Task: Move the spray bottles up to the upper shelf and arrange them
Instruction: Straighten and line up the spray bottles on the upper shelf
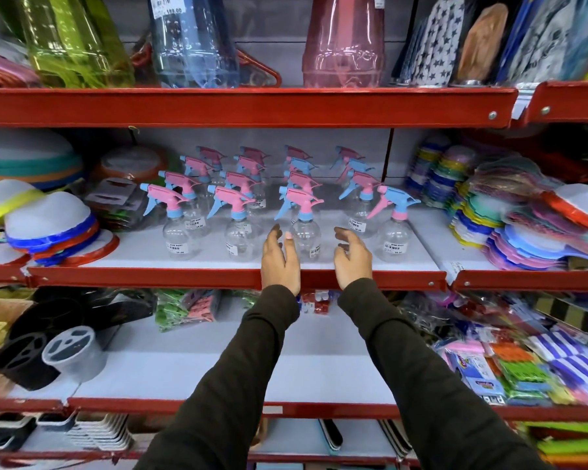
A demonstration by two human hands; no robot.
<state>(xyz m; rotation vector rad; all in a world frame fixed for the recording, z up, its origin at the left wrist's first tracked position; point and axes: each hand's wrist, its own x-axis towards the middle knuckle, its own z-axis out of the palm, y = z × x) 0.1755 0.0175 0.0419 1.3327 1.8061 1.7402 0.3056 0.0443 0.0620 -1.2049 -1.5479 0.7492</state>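
On the middle shelf (184, 252), your spray bottles (238, 205) stand in four rows running front to back, triggers facing left. Your left hand (280, 257) and right hand (352, 257) are both open and empty, flanking the front clear bottle with the pink trigger (304, 228) without touching it. Packed this closely, the bottles could topple into neighbours if a finger nudges one. The lower shelf (218, 354) looks cleared of bottles.

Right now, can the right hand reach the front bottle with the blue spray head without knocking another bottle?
Probably yes. The right hand is open at the shelf edge, and the blue-headed bottle stands in the front row, just to its right, with nothing in front of it.
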